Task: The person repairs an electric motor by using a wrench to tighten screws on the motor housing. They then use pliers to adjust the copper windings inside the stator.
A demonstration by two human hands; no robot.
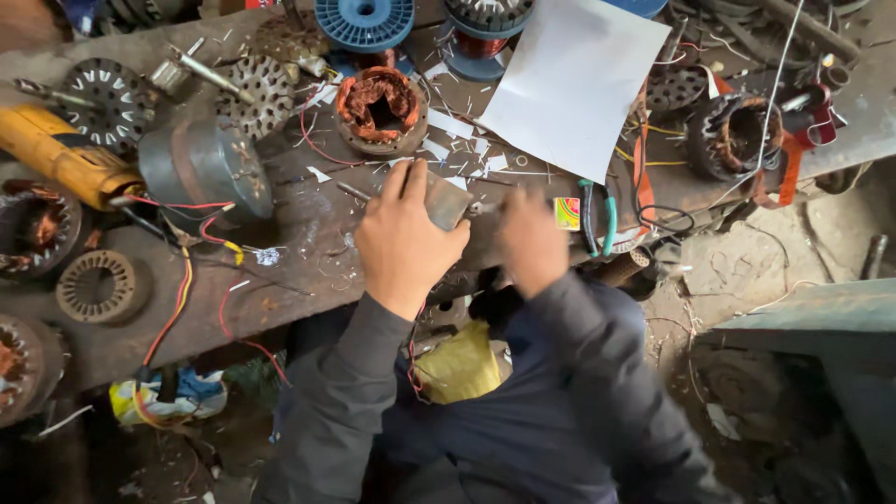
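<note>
We pinch a small grey folded paper strip [446,201] between our left hand [403,245] and closed right hand [530,241], six o'clock of the copper-wound round stator [381,110]; shaping it seems underway, needing a steady crease.

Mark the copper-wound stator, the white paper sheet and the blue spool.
copper-wound stator [381,110], head view, on its copper winding.
white paper sheet [571,84], head view, middle of the sheet.
blue spool [364,19], head view, on its top flange.
</note>
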